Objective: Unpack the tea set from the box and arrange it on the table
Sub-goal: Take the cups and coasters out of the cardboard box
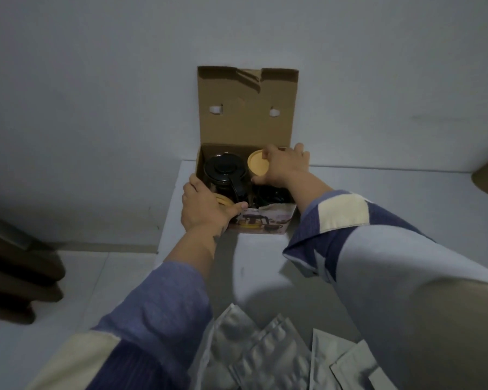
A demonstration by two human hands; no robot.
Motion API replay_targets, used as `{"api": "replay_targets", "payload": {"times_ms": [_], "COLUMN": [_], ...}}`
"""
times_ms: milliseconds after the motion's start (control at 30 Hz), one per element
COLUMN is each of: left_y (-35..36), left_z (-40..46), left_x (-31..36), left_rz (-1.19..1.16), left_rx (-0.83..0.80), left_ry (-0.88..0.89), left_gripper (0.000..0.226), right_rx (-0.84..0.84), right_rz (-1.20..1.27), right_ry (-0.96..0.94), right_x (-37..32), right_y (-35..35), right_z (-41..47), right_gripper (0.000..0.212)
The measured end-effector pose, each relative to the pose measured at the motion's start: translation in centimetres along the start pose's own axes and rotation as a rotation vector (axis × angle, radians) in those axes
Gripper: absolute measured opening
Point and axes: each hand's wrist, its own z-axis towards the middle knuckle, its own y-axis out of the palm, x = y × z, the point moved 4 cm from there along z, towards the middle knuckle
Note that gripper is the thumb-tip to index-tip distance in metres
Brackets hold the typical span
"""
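The box (pixel 247 190) stood open-topped, its lid (pixel 247 108) upright against the wall (pixel 96 80). A teapot (pixel 224 171) and both hands crowded it. Pouches (pixel 265 356) covered the near table (pixel 378 192).

A dim, plain room is seen, most likely in a home. A bare pale wall (pixel 124 80) fills the upper frame, and a tiled floor (pixel 76 277) is glimpsed at lower left. A white bench (pixel 378 192) is set against the wall. Dark furniture (pixel 17 263), too blurred to be identified, is caught at the left edge. Silver foil pouches (pixel 265 356) are strewn along the bottom.
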Motion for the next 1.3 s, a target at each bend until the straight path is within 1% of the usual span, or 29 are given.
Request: {"api": "replay_targets", "payload": {"times_ms": [100,200,300,400,467,567,667,800,900,1033,1200,1300], "left_y": [0.1,-0.1,-0.5,-1.5,-1.8,-0.9,2.5,9.0,14.6,21.8,26.6,28.9], "left_z": [-0.1,-0.1,-0.2,-0.5,-1.0,-2.2,-4.4,-7.1,-9.2,-10.7,-11.7,-12.0], "left_x": [0.1,0.2,0.4,1.6,3.5,8.3,14.0,19.8,23.1,27.1,28.1,27.6], "left_rz": [0.009,0.018,0.066,0.236,0.34,0.378,0.364,0.371,0.373,0.372,0.38,0.437], "left_rx": [0.007,-0.002,-0.061,-0.151,-0.205,-0.162,-0.158,-0.213,-0.353,-0.527,-0.606,-0.594], "left_ry": [0.0,0.001,-0.025,-0.08,-0.035,0.171,0.381,0.494,0.475,0.423,0.407,0.43], "left_gripper": [0.126,0.126,0.128,0.129,0.119,0.099,0.082,0.072,0.068,0.072,0.088,0.091], "right_rx": [0.038,0.073,0.082,0.061,0.061,0.079,0.089,0.066,0.031,0.011,-0.007,0.016], "right_rz": [-0.009,-0.035,0.104,0.299,0.343,0.362,0.379,0.368,0.353,0.32,0.349,0.379], "right_ry": [0.001,0.012,0.045,0.043,0.062,0.118,0.177,0.227,0.251,0.258,0.318,0.375], "right_x": [0.2,0.0,0.6,2.9,5.4,9.8,15.4,23.2,29.7,37.2,41.9,44.1], "right_y": [-0.1,-1.2,-3.1,-4.8,-5.5,-6.2,-6.3,-5.3,-4.3,-2.1,0.8,2.6], "right_z": [-0.3,-1.0,-1.9,-3.2,-4.3,-5.7,-6.4,-6.5,-6.1,-4.8,-3.3,-2.3], "right_gripper": [0.063,0.063,0.066,0.065,0.062,0.06,0.06,0.06,0.063,0.066,0.068,0.065]}}
